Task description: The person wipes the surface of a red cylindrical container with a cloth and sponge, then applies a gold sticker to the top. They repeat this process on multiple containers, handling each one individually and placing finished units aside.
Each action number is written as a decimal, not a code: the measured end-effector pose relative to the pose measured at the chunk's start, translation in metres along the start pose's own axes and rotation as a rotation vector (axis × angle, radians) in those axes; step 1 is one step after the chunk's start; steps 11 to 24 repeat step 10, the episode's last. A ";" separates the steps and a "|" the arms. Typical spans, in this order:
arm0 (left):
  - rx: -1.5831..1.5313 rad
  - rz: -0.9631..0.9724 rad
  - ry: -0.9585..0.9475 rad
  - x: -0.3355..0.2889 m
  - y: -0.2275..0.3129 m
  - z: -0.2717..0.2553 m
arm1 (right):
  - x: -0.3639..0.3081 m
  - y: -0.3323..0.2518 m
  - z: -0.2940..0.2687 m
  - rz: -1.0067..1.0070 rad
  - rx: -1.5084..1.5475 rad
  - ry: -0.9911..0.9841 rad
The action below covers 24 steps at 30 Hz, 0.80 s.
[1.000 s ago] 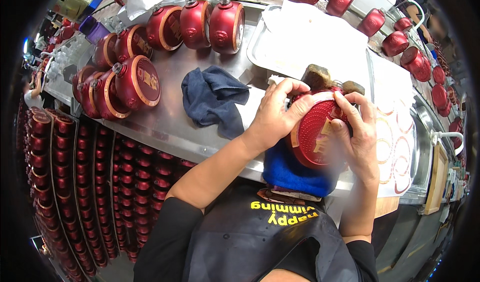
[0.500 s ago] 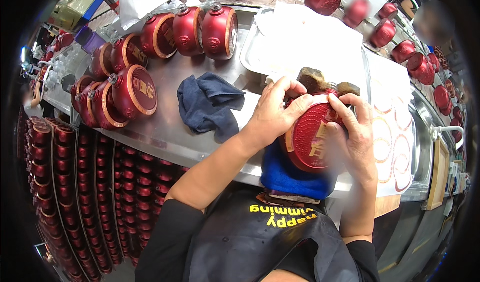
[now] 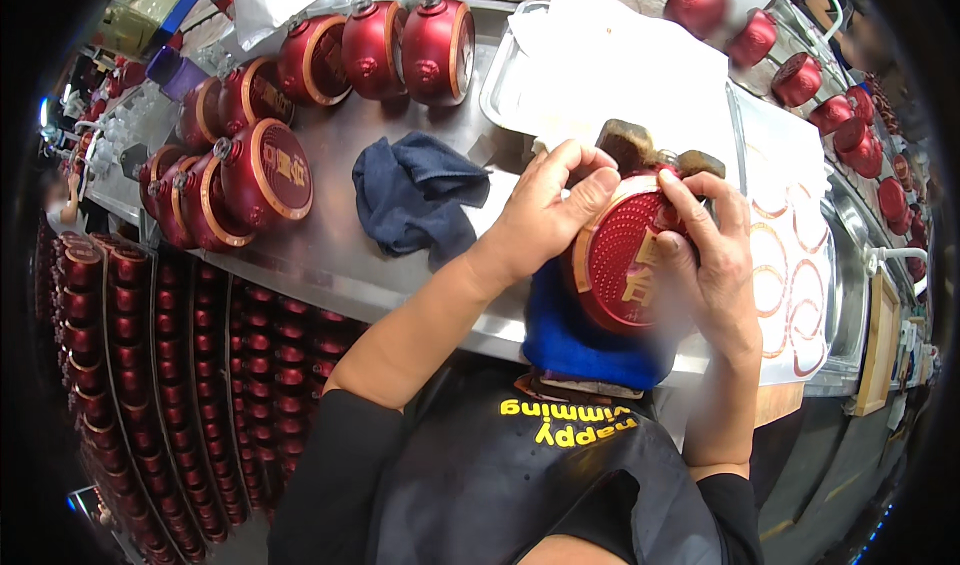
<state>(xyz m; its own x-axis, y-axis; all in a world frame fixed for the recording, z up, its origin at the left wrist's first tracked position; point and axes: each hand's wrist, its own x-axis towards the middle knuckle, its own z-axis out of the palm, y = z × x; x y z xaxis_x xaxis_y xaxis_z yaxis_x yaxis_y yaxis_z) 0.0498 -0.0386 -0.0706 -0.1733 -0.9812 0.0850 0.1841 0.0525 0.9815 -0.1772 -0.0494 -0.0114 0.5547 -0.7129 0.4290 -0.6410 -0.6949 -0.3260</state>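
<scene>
A round, flattened red bottle (image 3: 616,262) with gold lettering on its dotted face is tilted toward me between my hands. An orange-gold ring strip (image 3: 583,259) lies along its upper left rim. My left hand (image 3: 540,205) grips the upper left, its thumb lying along the strip by the rim. On the other side my right hand (image 3: 718,250) holds the bottle, with a fingertip at the top of the rim. Part of the right-hand side is blurred. Under the bottle is a blue cloth pad (image 3: 590,330). Two worn brown blocks (image 3: 626,147) stand just behind it.
A crumpled dark blue cloth (image 3: 418,195) lies on the metal table (image 3: 330,180). Several red bottles (image 3: 437,53) stand at left and far left. White sheets (image 3: 620,65) cover a tray; a sheet of orange rings (image 3: 768,295) lies right, beside a sink (image 3: 850,285).
Red bottles in the far row have shifted rightward. The view has moved slightly. Both hands keep their hold on the bottle, and more of the ring strip shows beside my left thumb.
</scene>
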 end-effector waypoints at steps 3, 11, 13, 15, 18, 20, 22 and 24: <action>0.021 0.090 -0.060 -0.016 -0.005 -0.006 | 0.000 0.002 0.003 -0.011 0.041 0.026; 0.103 0.124 -0.021 -0.031 -0.013 -0.002 | -0.001 0.003 0.005 -0.036 0.003 0.039; 0.103 0.124 -0.021 -0.031 -0.013 -0.002 | -0.001 0.003 0.005 -0.036 0.003 0.039; 0.103 0.124 -0.021 -0.031 -0.013 -0.002 | -0.001 0.003 0.005 -0.036 0.003 0.039; 0.103 0.124 -0.021 -0.031 -0.013 -0.002 | -0.001 0.003 0.005 -0.036 0.003 0.039; 0.103 0.124 -0.021 -0.031 -0.013 -0.002 | -0.001 0.003 0.005 -0.036 0.003 0.039; 0.103 0.124 -0.021 -0.031 -0.013 -0.002 | -0.001 0.003 0.005 -0.036 0.003 0.039; 0.103 0.124 -0.021 -0.031 -0.013 -0.002 | -0.001 0.003 0.005 -0.036 0.003 0.039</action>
